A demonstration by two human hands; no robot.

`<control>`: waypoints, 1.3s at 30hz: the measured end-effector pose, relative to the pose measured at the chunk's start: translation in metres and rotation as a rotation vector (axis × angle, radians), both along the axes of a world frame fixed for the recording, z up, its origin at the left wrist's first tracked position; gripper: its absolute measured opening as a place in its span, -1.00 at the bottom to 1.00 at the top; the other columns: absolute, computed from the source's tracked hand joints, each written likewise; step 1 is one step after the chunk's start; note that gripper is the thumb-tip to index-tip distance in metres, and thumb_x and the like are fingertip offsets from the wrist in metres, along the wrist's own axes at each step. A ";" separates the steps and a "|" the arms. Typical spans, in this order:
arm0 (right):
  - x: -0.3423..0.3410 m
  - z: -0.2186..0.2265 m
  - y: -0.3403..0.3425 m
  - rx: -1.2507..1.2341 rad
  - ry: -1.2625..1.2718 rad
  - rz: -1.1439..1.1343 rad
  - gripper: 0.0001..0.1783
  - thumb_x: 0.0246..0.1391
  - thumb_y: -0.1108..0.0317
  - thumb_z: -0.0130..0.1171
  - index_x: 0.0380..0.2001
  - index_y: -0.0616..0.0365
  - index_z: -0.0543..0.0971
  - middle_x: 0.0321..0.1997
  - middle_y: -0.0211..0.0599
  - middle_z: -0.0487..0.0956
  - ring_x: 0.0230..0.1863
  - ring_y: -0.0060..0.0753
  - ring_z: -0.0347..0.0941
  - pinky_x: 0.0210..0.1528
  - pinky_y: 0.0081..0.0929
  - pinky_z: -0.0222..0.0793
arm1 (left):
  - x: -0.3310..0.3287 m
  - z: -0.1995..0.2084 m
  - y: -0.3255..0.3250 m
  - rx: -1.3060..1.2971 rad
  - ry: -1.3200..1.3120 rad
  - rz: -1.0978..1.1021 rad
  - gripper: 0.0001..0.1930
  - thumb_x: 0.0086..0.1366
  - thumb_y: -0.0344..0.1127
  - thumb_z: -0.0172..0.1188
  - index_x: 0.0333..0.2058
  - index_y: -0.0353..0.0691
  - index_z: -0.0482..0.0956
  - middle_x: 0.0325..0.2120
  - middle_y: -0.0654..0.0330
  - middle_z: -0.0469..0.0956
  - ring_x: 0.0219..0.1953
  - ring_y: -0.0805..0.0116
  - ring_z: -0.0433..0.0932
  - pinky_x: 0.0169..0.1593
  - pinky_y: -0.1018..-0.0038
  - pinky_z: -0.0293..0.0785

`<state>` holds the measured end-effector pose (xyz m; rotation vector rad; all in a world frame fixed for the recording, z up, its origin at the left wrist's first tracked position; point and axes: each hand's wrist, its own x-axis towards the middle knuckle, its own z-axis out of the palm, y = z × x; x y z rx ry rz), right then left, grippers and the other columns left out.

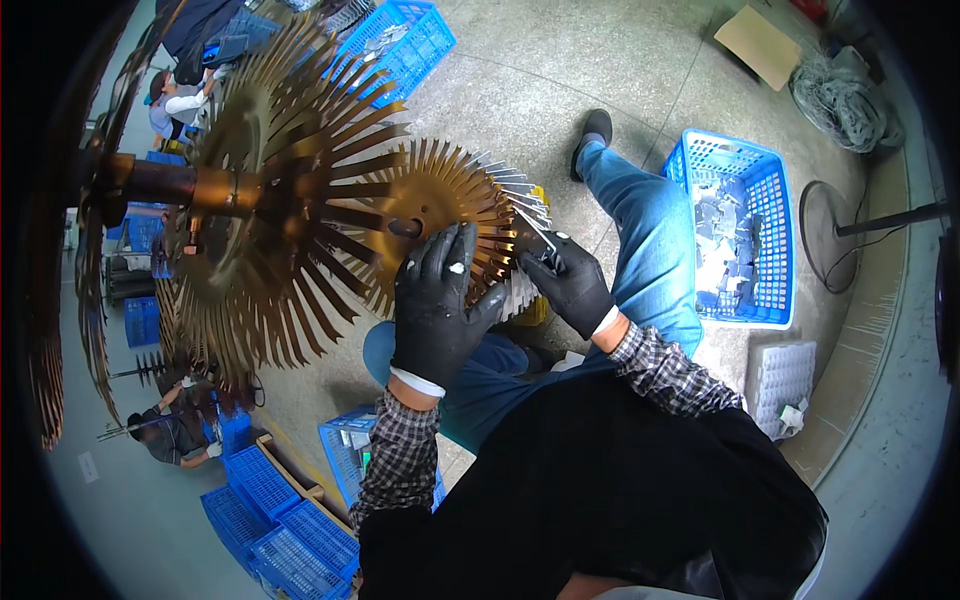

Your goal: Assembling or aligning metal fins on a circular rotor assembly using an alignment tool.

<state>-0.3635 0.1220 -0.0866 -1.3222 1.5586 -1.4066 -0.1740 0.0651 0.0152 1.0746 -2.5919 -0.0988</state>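
A bronze-coloured disc with a slotted, finned rim (425,195) stands upright in front of me. My left hand (440,305), in a black glove with white specks, lies on its face with fingers stretched and thumb apart. Thin silver metal strips (520,190) fan out along the disc's right edge. At that edge my right hand (570,285), also black-gloved, is closed in a pinch around the end of a thin metal strip (546,238). The fingertips partly hide the pinched end. Larger finned bronze wheels (235,190) sit on a shaft (160,183) left of the disc.
A blue crate (785,240) of flat metal pieces stands right of my leg. Another blue crate (425,45) is at the top, with stacked crates (265,480) lower left. Coiled wire (840,100) and cardboard (758,47) lie upper right. Other people (175,440) work at the left.
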 end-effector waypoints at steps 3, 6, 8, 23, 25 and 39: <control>-0.004 0.003 -0.004 -0.031 0.104 0.007 -0.75 0.25 0.29 0.30 -0.13 0.25 0.66 -0.30 -0.12 0.64 -0.38 -0.24 0.51 -0.26 -0.39 0.44 | -0.004 0.002 -0.002 0.011 -0.030 0.008 -0.25 0.22 -0.05 0.35 0.33 -0.25 0.38 0.17 -0.03 0.48 0.14 0.00 0.49 0.22 0.15 0.41; -0.007 0.020 -0.007 0.027 0.153 0.046 -0.75 0.25 0.29 0.29 -0.13 0.26 0.66 -0.31 -0.10 0.64 -0.39 -0.20 0.52 -0.27 -0.35 0.44 | -0.006 0.004 -0.001 0.010 -0.028 0.026 -0.24 0.21 -0.06 0.36 0.34 -0.22 0.39 0.16 -0.04 0.48 0.10 -0.02 0.51 0.19 0.13 0.42; -0.009 0.029 -0.010 0.093 0.198 0.080 -0.75 0.25 0.29 0.27 -0.14 0.26 0.65 -0.33 -0.08 0.64 -0.41 -0.16 0.52 -0.28 -0.32 0.44 | -0.008 0.005 -0.001 0.015 -0.032 0.039 -0.24 0.20 -0.08 0.38 0.35 -0.20 0.39 0.15 -0.05 0.48 0.07 -0.04 0.53 0.17 0.11 0.44; -0.006 0.030 -0.013 -0.032 0.399 0.076 -0.76 0.30 0.32 0.17 -0.14 0.30 0.64 -0.37 0.01 0.62 -0.46 -0.03 0.48 -0.36 -0.24 0.39 | -0.022 0.000 -0.008 -0.182 -0.308 0.124 -0.39 0.21 -0.20 0.28 0.28 -0.02 0.51 -0.01 0.05 0.51 -0.12 0.05 0.53 -0.01 0.17 0.46; -0.006 0.030 -0.013 -0.040 0.403 0.066 -0.76 0.30 0.32 0.17 -0.14 0.29 0.64 -0.37 0.01 0.62 -0.46 -0.03 0.48 -0.36 -0.24 0.39 | -0.023 0.000 -0.010 -0.195 -0.306 0.102 -0.40 0.20 -0.22 0.25 0.27 -0.03 0.52 -0.04 0.05 0.50 -0.15 0.05 0.52 -0.07 0.16 0.46; -0.004 0.037 -0.015 -0.075 0.461 0.074 -0.72 0.28 0.34 0.16 -0.03 0.27 0.62 -0.35 0.02 0.61 -0.45 0.00 0.50 -0.34 -0.22 0.42 | -0.024 0.002 -0.015 -0.164 -0.327 0.068 -0.42 0.19 -0.32 0.21 0.24 -0.06 0.54 -0.09 0.06 0.49 -0.18 0.03 0.51 -0.09 0.13 0.45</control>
